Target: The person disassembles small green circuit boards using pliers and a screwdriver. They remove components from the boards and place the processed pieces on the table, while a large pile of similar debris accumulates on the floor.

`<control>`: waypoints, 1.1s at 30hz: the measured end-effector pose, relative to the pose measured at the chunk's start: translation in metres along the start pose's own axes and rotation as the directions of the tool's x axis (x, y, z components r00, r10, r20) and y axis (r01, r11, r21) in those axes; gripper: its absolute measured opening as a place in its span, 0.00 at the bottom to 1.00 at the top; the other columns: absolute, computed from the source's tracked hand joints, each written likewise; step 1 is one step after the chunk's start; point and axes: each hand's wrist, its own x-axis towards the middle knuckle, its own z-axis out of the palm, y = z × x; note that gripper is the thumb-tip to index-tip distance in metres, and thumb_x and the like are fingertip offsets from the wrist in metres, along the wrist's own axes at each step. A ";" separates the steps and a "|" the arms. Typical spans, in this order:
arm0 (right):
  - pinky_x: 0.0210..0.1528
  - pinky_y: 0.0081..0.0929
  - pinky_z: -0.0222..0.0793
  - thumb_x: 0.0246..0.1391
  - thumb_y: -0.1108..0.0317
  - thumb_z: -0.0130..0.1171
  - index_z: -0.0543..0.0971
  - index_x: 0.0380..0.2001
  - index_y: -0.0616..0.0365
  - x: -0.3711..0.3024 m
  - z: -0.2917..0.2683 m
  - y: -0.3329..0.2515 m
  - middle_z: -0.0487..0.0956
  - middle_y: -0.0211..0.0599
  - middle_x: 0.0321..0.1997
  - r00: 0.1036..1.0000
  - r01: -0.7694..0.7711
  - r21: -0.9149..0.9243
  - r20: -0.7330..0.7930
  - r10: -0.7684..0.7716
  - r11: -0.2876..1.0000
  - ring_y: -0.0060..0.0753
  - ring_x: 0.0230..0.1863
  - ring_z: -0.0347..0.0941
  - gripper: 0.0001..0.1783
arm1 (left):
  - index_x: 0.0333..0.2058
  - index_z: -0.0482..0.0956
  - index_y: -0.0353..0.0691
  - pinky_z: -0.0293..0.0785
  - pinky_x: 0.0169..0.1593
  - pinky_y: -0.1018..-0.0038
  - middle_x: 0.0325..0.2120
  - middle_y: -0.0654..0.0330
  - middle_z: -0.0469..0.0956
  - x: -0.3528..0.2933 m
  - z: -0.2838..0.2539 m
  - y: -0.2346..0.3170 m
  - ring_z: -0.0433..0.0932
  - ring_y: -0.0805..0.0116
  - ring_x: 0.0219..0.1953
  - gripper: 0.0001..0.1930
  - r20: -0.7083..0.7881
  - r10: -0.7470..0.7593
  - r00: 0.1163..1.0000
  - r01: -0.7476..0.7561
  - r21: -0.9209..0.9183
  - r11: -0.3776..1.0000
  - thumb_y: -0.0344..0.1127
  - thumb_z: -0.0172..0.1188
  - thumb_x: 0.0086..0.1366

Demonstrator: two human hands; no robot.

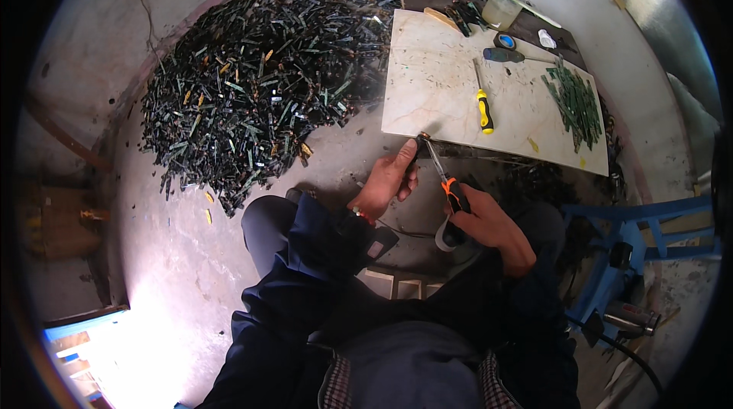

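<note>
My left hand point(388, 184) is closed, its thumb and fingers pinching a small dark strip-like piece point(419, 145) at the near edge of a pale board point(435, 88). In my right hand point(492, 222) is a screwdriver point(456, 194) with an orange and black handle. Its metal shaft points up and to the left, with the tip at or very near the dark piece. Whether the tip touches it I cannot tell. A second screwdriver point(484, 111), yellow and black, lies on the board. Farther back rests another with a dark grey-blue handle point(502, 55).
A bundle of green strips point(576, 107) lies at the board's right. Behind it are a blue tape roll point(505, 41) and a translucent plastic container point(501, 8). A large heap of dark strips point(259, 81) covers the floor at left. A blue stool-like frame point(649, 230) stands right.
</note>
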 end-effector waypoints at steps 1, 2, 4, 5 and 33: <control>0.33 0.35 0.67 0.47 0.67 0.56 0.72 0.37 0.65 0.000 0.000 -0.003 0.75 0.48 0.26 1.000 -0.020 -0.025 0.002 0.020 0.999 0.45 0.29 0.74 0.15 | 0.21 0.71 0.40 0.61 0.22 0.76 0.16 0.62 0.70 -0.001 0.000 0.001 0.65 0.73 0.15 0.34 -0.002 0.003 1.000 -0.003 0.017 1.000 0.69 0.45 0.65; 0.33 0.36 0.67 0.47 0.67 0.56 0.72 0.37 0.65 -0.001 -0.001 -0.008 0.75 0.49 0.25 0.999 -0.041 -0.049 0.004 0.041 0.998 0.47 0.29 0.74 0.15 | 0.21 0.71 0.39 0.61 0.22 0.75 0.16 0.62 0.70 -0.001 0.000 0.001 0.65 0.73 0.15 0.34 -0.005 0.006 1.000 -0.005 0.033 0.999 0.69 0.45 0.66; 0.33 0.38 0.67 0.47 0.67 0.56 0.72 0.37 0.65 -0.001 -0.002 -0.012 0.75 0.51 0.25 0.998 -0.056 -0.094 0.000 0.056 0.994 0.50 0.29 0.74 0.15 | 0.22 0.71 0.39 0.62 0.22 0.75 0.16 0.62 0.70 -0.001 0.000 0.001 0.65 0.73 0.15 0.34 -0.011 0.006 1.000 -0.005 0.051 0.999 0.68 0.45 0.66; 0.33 0.38 0.67 0.48 0.67 0.56 0.72 0.37 0.65 -0.002 -0.002 -0.014 0.75 0.51 0.26 0.999 -0.050 -0.115 -0.003 0.050 0.992 0.52 0.30 0.74 0.15 | 0.21 0.71 0.39 0.62 0.22 0.75 0.16 0.62 0.70 -0.002 0.001 0.002 0.65 0.73 0.15 0.34 -0.015 0.003 1.000 -0.003 0.053 0.999 0.68 0.45 0.66; 0.35 0.35 0.66 0.50 0.66 0.56 0.73 0.36 0.60 -0.005 -0.009 -0.013 0.73 0.46 0.27 0.995 -0.074 -0.339 0.034 0.091 0.938 0.42 0.30 0.71 0.11 | 0.17 0.71 0.33 0.64 0.23 0.67 0.10 0.60 0.66 0.004 -0.006 -0.029 0.67 0.70 0.15 0.32 -0.083 0.344 0.935 -0.233 0.585 0.777 0.55 0.45 0.73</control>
